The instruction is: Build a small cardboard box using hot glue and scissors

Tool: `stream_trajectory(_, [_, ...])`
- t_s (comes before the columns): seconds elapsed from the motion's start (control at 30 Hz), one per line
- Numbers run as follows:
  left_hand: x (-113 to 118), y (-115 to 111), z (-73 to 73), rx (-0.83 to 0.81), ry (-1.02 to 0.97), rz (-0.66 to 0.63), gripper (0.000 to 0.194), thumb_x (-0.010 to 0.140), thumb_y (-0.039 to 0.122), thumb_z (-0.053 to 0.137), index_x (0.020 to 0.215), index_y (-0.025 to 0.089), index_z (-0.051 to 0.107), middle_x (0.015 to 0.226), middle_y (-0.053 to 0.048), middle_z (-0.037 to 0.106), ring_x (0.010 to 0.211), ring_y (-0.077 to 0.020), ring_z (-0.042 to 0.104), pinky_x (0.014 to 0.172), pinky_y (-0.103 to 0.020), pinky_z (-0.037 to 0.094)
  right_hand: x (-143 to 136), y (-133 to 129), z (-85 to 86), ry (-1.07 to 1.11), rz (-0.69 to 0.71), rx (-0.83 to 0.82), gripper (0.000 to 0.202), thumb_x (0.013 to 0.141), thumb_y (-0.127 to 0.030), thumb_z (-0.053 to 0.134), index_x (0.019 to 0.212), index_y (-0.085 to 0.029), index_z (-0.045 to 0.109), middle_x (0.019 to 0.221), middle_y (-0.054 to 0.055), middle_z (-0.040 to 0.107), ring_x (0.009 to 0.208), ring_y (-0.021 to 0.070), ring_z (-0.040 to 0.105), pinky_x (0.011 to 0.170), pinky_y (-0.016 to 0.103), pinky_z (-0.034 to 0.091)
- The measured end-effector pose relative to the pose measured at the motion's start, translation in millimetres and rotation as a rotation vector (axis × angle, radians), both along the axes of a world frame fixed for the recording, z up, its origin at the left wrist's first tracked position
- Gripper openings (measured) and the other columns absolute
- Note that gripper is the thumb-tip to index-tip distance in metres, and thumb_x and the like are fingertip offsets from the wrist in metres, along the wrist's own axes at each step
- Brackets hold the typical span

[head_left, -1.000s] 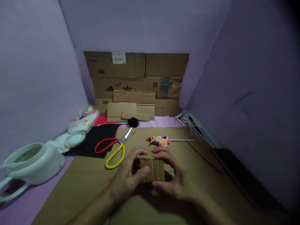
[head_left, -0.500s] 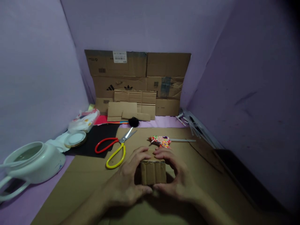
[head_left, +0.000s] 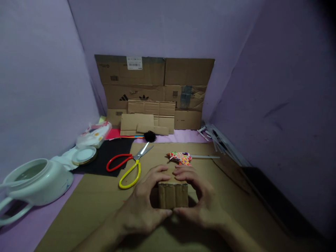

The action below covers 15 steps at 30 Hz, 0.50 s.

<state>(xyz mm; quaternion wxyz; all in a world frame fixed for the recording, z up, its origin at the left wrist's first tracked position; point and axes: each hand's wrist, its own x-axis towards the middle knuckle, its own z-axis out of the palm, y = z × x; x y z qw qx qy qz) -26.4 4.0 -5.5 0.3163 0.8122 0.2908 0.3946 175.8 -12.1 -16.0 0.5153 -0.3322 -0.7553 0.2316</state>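
While left grip (head_left: pixel 144 197) and right grip (head_left: pixel 204 196) clamp cardboard block (head_left: pixel 173 196) | position: between the two

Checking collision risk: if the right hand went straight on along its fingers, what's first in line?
Probably the left hand, facing the right hand across the top of the cardboard block they hold; exact depth is unclear from this one view.

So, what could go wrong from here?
The small cardboard block might dent if the fingers around it press too hard. The scissors lie open near the left hand, which could brush them. The glue gun lies just beyond the block; if hot, it might burn a hand.
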Motion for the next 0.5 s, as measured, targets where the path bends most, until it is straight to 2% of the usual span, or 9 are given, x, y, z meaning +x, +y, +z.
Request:
stream_trajectory(0.17, [-0.3, 2.2, 6.9, -0.183, 0.038, 0.028, 0.068, 0.053, 0.017, 0.082, 0.11, 0.023, 0.046, 0.138, -0.014, 0.045, 0.129, -0.0335, 0.043, 0.106, -0.049, 0.036, -0.2, 1.1, -1.6, 0.03, 0.005, -0.021, 0.058, 0.062, -0.028, 0.083, 0.113, -0.027, 0.055, 0.113, 0.008, 0.062, 0.116, 0.0297, 0.054, 0.103, 0.046, 0.041])
stream_trajectory(0.3, [-0.5, 1.0, 4.8, -0.39, -0.021, -0.007, 0.064, 0.058, 0.016, 0.079, 0.114, 0.025, 0.05, 0.118, -0.005, 0.06, 0.108, -0.0269, 0.059, 0.092, -0.038, 0.049, -0.8, -0.1, -1.4, 0.039, -0.006, -0.04, 0.058, 0.062, -0.029, 0.083, 0.112, -0.027, 0.055, 0.113, 0.008, 0.062, 0.118, 0.0314, 0.053, 0.104, 0.05, 0.039])
stream_trajectory(0.37, [0.3, -0.2, 2.3, -0.419, -0.101, -0.031, 0.061, 0.059, 0.015, 0.078, 0.113, 0.026, 0.051, 0.113, -0.003, 0.061, 0.103, -0.0242, 0.061, 0.088, -0.034, 0.051, -1.2, -1.0, -1.3, 0.044, -0.009, -0.044, 0.057, 0.062, -0.029, 0.083, 0.112, -0.027, 0.055, 0.113, 0.009, 0.062, 0.118, 0.0319, 0.053, 0.104, 0.051, 0.039])
stream_trajectory(0.5, [3.4, -1.9, -0.6, -0.374, -0.167, -0.007, 0.058, 0.057, 0.014, 0.078, 0.107, 0.025, 0.054, 0.109, -0.003, 0.062, 0.102, -0.0237, 0.062, 0.086, -0.033, 0.052, -1.1, -1.2, -2.3, 0.042, -0.002, -0.033, 0.057, 0.061, -0.029, 0.083, 0.111, -0.027, 0.056, 0.113, 0.009, 0.063, 0.118, 0.0327, 0.054, 0.104, 0.052, 0.039])
